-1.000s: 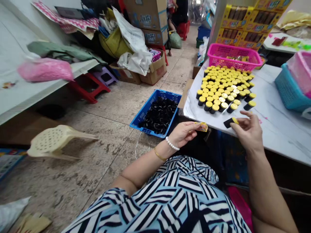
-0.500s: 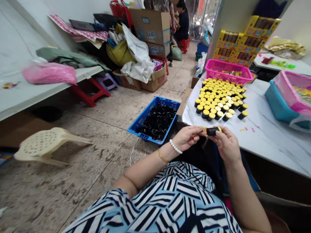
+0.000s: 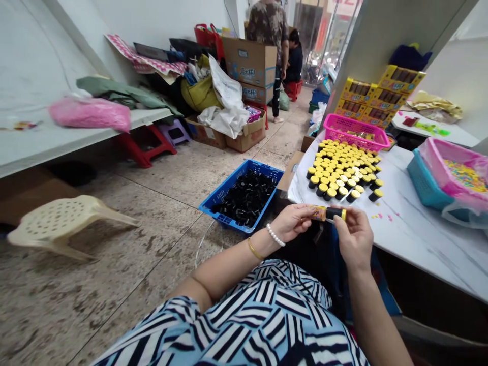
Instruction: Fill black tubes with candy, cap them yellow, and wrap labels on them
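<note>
My right hand (image 3: pixel 355 238) is closed on a small black bottle with a yellow cap (image 3: pixel 334 213), held sideways above the table's near edge. My left hand (image 3: pixel 293 224) pinches a yellow-orange printed label (image 3: pixel 319 213) with thumb and fingertips. The label's right end meets the bottle's black end; I cannot tell whether it is stuck on. Just beyond my hands, many yellow-capped black bottles (image 3: pixel 337 170) stand upright in a cluster on the white marbled table (image 3: pixel 415 223).
A blue crate (image 3: pixel 224 216) of black pieces sits on the floor by the table. Behind the bottles is a pink basket (image 3: pixel 356 133); teal (image 3: pixel 427 178) and pink bins (image 3: pixel 442 162) stand right. A cream stool (image 3: pixel 57 216) is at left. Two people (image 3: pixel 269 30) are at the back.
The view has tilted upward a little. More of the label now shows between my hands, flatter and in line with the bottle. A standing person at the back shows more fully.
</note>
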Demonstrator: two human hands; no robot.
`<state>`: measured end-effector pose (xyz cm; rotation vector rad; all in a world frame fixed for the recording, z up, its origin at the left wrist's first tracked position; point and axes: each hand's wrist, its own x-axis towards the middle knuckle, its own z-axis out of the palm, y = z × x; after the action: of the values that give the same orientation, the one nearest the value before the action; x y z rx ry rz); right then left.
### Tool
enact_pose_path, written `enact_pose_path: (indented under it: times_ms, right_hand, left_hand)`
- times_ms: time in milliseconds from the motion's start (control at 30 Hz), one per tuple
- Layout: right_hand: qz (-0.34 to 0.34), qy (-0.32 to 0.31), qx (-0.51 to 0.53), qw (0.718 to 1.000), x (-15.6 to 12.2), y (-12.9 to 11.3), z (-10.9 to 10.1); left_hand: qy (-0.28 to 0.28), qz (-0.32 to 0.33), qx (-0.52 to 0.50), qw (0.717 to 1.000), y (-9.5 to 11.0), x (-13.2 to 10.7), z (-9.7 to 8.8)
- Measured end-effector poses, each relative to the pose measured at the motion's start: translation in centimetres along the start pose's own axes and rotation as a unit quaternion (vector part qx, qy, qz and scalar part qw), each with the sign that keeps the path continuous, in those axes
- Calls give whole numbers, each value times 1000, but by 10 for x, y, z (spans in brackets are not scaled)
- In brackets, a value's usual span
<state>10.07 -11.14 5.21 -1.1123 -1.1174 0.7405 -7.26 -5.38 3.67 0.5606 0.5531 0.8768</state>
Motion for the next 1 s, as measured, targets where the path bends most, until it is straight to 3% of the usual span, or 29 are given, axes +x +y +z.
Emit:
enact_pose_path:
  times_ms: [100,300,500,700,867,1000]
  right_hand:
    - [-37,37,16,998,-6,-6,4]
    - [76,9,166,983,4,-1,14]
    - [111,25,145,983,5,2,16]
    - [36,-5,19,999,1,-7,13]
    - [-55,5,-90,994,-2,-6,12]
    - [-82,-33,-78,993,-2,-2,8]
  left_hand:
    - [5,-9,-20,1000,7,-2,2]
    - [-12,-22,-52,998,11,-4,13]
    - [-24,-22,-83,996,11,-5,16]
    - [-23,-8,-61,998,11,-6,14]
    - [-1,29,-19,999,7,-7,11]
    - [17,55,22,998,4,-8,6]
